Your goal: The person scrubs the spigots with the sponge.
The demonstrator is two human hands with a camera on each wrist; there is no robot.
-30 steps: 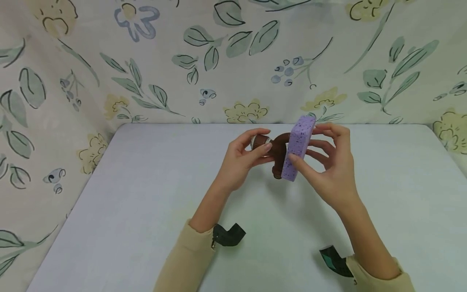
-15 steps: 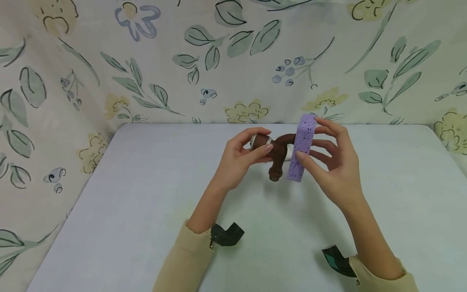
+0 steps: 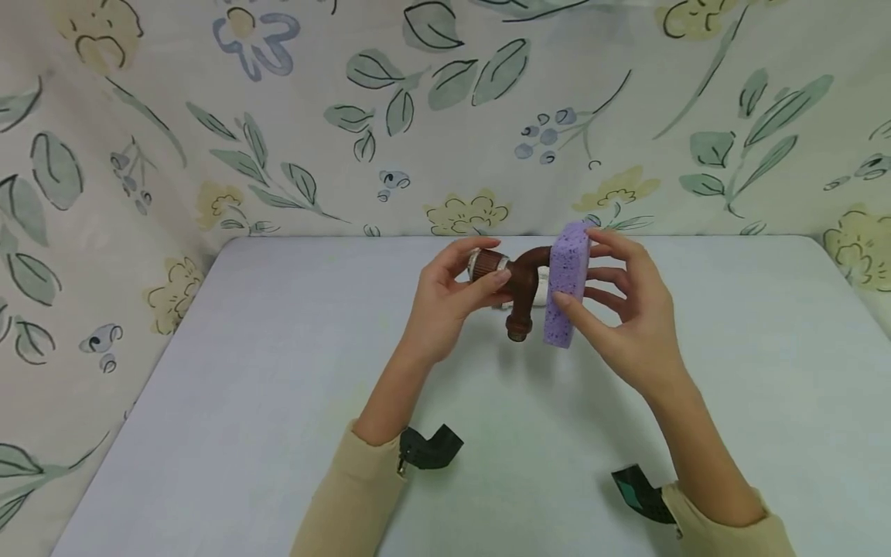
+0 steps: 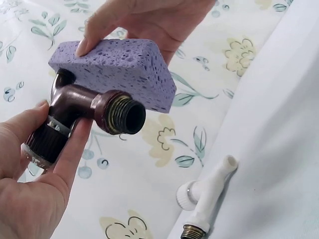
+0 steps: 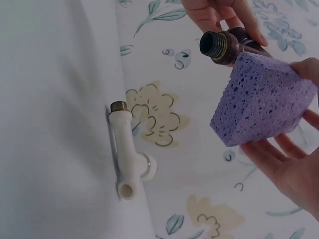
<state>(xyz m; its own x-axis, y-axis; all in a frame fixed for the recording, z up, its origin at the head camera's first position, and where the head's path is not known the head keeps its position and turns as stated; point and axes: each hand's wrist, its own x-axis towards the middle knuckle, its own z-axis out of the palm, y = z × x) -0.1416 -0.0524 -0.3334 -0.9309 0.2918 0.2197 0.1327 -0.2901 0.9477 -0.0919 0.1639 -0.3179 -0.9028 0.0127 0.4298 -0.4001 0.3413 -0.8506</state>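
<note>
A brown tap (image 3: 524,286) with a ribbed round knob and a threaded inlet is held up above the table. My left hand (image 3: 442,302) grips it by the knob, thumb in front. The purple speckled sponge (image 3: 569,271) is pinched in my right hand (image 3: 636,325), thumb on the near side and fingers behind. In the left wrist view the tap's curved spout end meets the underside of the sponge (image 4: 112,64). The threaded inlet (image 4: 127,117) points away from the sponge there. The right wrist view shows the sponge (image 5: 264,99) covering part of the tap.
A white tap (image 4: 207,194) with a brass threaded end lies on the white table (image 3: 278,387), near its back edge. Mostly hidden behind the held things in the head view, it shows fully in the right wrist view. Floral cloth (image 3: 390,116) hangs behind the table.
The sponge has shifted along the tap's spout, first right and then back left, its tilt altering. The brown tap has turned slightly and moved left with my left hand. Both holds stay the same.
</note>
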